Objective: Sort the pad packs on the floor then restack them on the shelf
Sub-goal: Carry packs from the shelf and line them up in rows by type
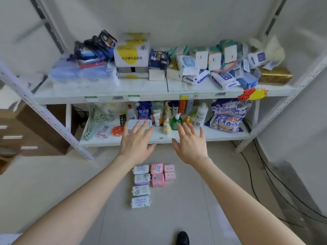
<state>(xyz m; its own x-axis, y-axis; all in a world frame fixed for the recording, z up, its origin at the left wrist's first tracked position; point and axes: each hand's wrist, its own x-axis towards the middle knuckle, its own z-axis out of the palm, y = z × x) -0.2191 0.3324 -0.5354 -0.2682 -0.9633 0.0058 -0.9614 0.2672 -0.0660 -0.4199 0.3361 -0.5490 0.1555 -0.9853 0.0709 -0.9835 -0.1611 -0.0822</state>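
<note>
I am holding my left hand point(135, 140) and right hand point(190, 144) spread, empty, over pink and white plastic-wrapped pad packs point(157, 180) on the floor — likely light, squashy; grip across the sides.

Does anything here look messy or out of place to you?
Yes. The pad packs lie on the floor, though in tidy columns by colour. On the upper shelf, the wipe packs at the right are heaped and tilted against one another, and the dark packs at the left lean sideways.

pad packs point(141, 187) txt illegible, shoe point(183, 238) cropped
</note>
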